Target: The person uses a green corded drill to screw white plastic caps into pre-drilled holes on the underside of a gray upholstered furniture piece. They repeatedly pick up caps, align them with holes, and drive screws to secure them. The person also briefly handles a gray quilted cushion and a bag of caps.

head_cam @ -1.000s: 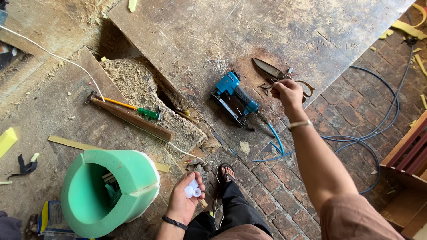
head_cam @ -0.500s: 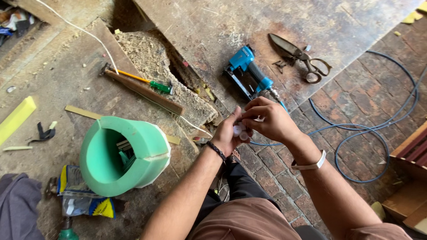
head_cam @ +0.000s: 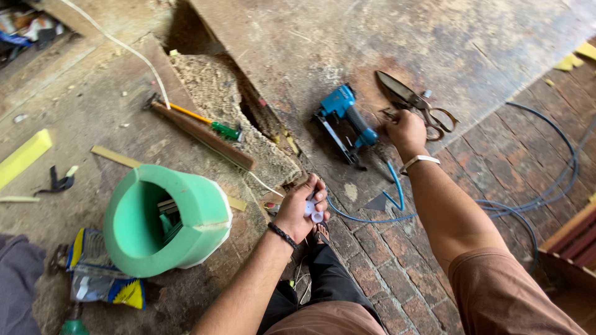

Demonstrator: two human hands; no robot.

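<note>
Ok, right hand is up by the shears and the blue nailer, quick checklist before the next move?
1. Right hand at the shears: ok, touching near the handles; grip cannot tell.
2. Left hand holding the small white piece: ok, fingers curled on it.
3. Blue nailer lying flat on the board: ok.
4. Blue hose clear of the right forearm: not ok, it runs close under.
5. Shears' blades shut: ok.

Occlusions / cut-offs, head view

Left hand (head_cam: 302,209) covers most of a small white piece (head_cam: 312,211); can't ID it. Right hand (head_cam: 405,130) hides the near handle loop of the shears (head_cam: 411,102). Contents inside green foam tube (head_cam: 162,217) are shadowed and unclear. Blue air hose (head_cam: 546,186) goes behind the right arm. Grey cloth (head_cam: 18,291) and green bottle (head_cam: 74,326) run off the floor's bottom-left corner.
</note>
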